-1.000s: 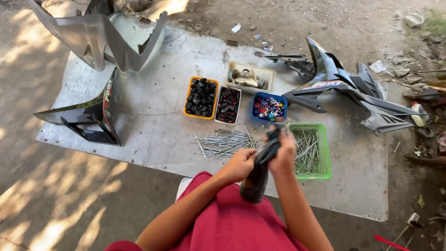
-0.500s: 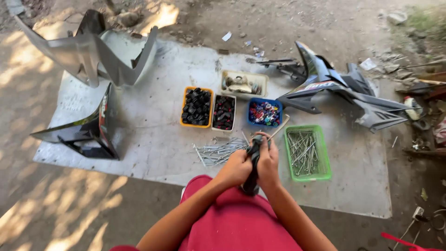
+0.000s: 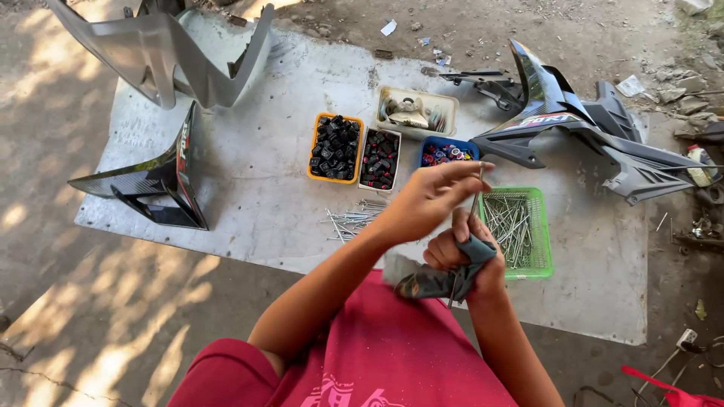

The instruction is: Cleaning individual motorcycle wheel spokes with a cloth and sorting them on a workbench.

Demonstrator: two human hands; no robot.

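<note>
— What do the hands hold?
— The right hand [image 3: 467, 256] grips a dark grey rag [image 3: 445, 277] over the lap, by the near edge of the slab. The left hand [image 3: 434, 200] pinches a thin metal spoke [image 3: 473, 197] upright above it.
— And the surface?
— A grey slab [image 3: 603, 286] on bare dirt, sun-dappled.
— Count things?
— Five trays: orange [image 3: 334, 148], white [image 3: 381, 158], blue [image 3: 446, 153], beige [image 3: 416, 111], green [image 3: 519, 230] with spokes. One loose pile of spokes [image 3: 351, 218]. Three fairings [image 3: 166, 53] that I can count.
</note>
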